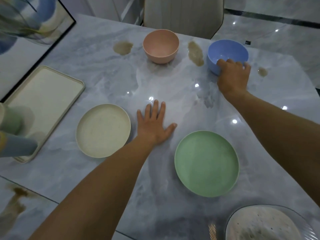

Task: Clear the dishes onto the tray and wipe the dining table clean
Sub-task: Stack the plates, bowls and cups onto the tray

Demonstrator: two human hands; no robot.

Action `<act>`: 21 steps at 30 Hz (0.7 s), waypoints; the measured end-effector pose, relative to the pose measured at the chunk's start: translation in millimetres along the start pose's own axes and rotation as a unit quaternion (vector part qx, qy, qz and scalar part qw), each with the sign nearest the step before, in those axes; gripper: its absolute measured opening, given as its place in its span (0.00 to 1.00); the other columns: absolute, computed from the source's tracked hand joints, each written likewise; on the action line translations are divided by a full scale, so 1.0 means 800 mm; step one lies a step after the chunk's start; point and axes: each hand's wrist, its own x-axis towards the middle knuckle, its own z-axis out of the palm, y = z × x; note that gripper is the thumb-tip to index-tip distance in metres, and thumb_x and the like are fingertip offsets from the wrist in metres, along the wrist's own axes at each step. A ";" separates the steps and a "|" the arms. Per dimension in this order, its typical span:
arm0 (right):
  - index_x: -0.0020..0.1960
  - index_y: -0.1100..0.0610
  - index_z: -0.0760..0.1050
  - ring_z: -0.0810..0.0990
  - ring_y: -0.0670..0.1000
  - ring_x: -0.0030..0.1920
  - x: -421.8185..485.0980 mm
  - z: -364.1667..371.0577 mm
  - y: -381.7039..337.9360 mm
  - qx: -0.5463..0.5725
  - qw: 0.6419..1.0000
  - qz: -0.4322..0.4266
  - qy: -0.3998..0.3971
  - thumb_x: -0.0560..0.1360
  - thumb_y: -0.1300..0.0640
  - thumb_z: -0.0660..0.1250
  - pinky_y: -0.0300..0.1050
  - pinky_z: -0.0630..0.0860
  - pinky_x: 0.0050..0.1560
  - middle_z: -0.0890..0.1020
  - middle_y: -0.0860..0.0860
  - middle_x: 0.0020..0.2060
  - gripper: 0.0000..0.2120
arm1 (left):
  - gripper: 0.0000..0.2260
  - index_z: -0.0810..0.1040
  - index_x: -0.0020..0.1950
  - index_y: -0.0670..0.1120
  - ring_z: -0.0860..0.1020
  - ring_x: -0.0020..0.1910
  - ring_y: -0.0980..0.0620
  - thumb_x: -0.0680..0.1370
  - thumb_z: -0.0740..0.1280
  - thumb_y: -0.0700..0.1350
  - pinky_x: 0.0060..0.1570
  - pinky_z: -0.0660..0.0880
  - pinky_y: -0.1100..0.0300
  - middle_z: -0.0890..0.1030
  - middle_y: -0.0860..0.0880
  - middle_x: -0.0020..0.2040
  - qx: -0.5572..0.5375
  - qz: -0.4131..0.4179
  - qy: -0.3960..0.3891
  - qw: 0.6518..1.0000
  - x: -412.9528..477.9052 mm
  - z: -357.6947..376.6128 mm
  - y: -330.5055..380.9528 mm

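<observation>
Fingers of the right hand [232,75] curl over the blue bowl [227,55] rim. Left hand [155,125] lies spread flat on the table [173,87].

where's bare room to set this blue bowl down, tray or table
The far half of the cream rectangular tray is bare; two cups crowd its near end. The grey marble table is bare between the pink round bowl and the left hand. Brown stains flank that bowl.

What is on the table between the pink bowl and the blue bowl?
A brownish spill stain lies on the tabletop between the pink bowl and the blue bowl; no dish stands there. The head view shows it.
</observation>
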 end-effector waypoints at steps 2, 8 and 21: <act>0.61 0.53 0.77 0.77 0.65 0.54 0.004 -0.006 -0.017 0.016 0.998 -0.029 0.051 0.74 0.69 0.65 0.60 0.64 0.71 0.79 0.58 0.49 0.19 | 0.41 0.32 0.84 0.54 0.38 0.84 0.41 0.80 0.45 0.73 0.79 0.40 0.33 0.33 0.48 0.84 -0.006 0.005 0.003 1.000 0.001 0.001 0.000; 0.61 0.52 0.77 0.78 0.63 0.54 0.042 -0.028 -0.104 0.082 0.986 -0.107 0.099 0.78 0.66 0.65 0.59 0.67 0.70 0.80 0.57 0.49 0.15 | 0.41 0.32 0.84 0.53 0.38 0.84 0.41 0.80 0.45 0.73 0.78 0.39 0.32 0.32 0.48 0.84 -0.009 0.006 0.005 1.000 -0.001 0.001 0.001; 0.62 0.51 0.80 0.76 0.62 0.59 0.082 0.010 -0.208 0.090 0.980 -0.179 -0.003 0.80 0.61 0.64 0.58 0.63 0.72 0.78 0.57 0.53 0.14 | 0.41 0.32 0.84 0.52 0.39 0.84 0.40 0.81 0.44 0.72 0.78 0.40 0.32 0.33 0.46 0.84 -0.004 0.004 0.026 1.000 0.001 0.007 0.000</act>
